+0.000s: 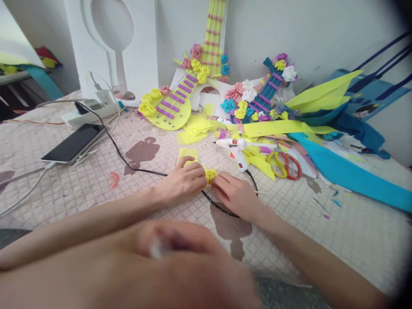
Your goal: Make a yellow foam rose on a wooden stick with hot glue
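Observation:
Between my two hands, low over the table, sits a small crumpled yellow paper flower [210, 175]. From its left side the fingertips of my left hand [186, 179] close on it, partly hidden behind the hand. My right hand [233, 192] pinches its right side with curled fingers. Just behind my left hand lies a square of yellow paper [188, 155]. A white glue gun [237, 152] rests beyond my right hand, its nozzle pointing left and its black cord [222, 209] passing under my hands.
Paper guitars [174, 105] decorated with flowers stand at the back. Right of the glue gun are red-and-yellow scissors [292, 166] and a long blue paper strip [347, 169]. A phone [74, 143] and a power strip [92, 112] occupy the left. A large blurred body part [180, 274] fills the foreground.

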Demonstrator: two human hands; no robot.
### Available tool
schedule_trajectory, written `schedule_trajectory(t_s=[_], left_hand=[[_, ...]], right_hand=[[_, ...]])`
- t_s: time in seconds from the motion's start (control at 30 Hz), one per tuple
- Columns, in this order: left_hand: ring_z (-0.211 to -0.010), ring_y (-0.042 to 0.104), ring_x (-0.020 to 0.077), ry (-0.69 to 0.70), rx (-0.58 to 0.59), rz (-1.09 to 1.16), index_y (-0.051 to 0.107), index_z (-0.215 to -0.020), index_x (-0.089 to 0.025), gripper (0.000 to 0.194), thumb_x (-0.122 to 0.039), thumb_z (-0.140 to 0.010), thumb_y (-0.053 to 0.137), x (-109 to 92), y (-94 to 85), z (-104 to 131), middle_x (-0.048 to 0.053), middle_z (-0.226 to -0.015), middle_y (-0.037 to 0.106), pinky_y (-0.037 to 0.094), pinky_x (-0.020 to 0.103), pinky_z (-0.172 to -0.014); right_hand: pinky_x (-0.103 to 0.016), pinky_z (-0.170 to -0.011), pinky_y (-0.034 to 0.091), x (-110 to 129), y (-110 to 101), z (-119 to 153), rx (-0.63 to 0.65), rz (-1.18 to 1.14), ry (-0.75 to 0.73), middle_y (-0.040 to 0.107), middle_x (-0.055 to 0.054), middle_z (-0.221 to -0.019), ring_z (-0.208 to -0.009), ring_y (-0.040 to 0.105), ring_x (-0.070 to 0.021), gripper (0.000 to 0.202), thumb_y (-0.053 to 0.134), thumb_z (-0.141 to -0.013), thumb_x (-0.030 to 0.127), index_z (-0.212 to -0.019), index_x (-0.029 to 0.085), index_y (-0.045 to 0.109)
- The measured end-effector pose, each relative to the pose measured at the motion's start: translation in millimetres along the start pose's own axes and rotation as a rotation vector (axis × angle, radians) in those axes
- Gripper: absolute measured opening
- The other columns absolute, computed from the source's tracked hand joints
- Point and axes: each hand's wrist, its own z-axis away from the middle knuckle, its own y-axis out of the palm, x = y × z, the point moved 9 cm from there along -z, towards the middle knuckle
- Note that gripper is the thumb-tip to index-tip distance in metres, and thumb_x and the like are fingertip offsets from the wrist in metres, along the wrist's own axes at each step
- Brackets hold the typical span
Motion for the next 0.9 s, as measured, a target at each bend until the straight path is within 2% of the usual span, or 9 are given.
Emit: schedule_trajectory(t_s=[0.33, 0.63, 0.9], left_hand=[[-0.088, 0.053, 0.0148, -0.006, -0.043, -0.013, 0.057, -0.081, -0.019, 0.017, -0.021, -0.092, 0.044, 3.7, 2.4, 0.8, 0.001, -0.083, 0.062, 0.032, 0.039, -0.096], [-0.091, 0.053, 0.0158, -0.028, -0.027, 0.021, 0.057, -0.086, -0.020, 0.010, -0.019, -0.089, 0.048, 6.3, 3.0, 0.4, 0.002, -0.088, 0.061, 0.031, 0.039, -0.096], [-0.092, 0.052, 0.0159, -0.033, -0.005, 0.014, 0.058, -0.085, -0.020, 0.015, -0.020, -0.092, 0.044, 6.0, 5.1, 1.1, 0.002, -0.087, 0.061, 0.030, 0.040, -0.098]], right_hand=[[-0.025, -0.058, 0.035, -4.3, 1.9, -0.9, -0.001, -0.010, 0.006, 0.060, -0.005, -0.089, -0.073, 0.054, -0.0136, 0.020, 0.040, -0.093, 0.025, -0.091, 0.016, 0.057], [-0.025, -0.058, 0.036, -4.5, -2.2, -0.5, -0.027, -0.032, 0.017, 0.059, -0.004, -0.090, -0.074, 0.055, -0.0135, 0.016, 0.041, -0.092, 0.022, -0.092, 0.018, 0.056], [-0.024, -0.058, 0.035, -4.8, 1.1, -0.3, -0.007, -0.031, 0.029, 0.058, -0.004, -0.090, -0.074, 0.055, -0.0131, 0.017, 0.040, -0.093, 0.024, -0.090, 0.017, 0.055]])
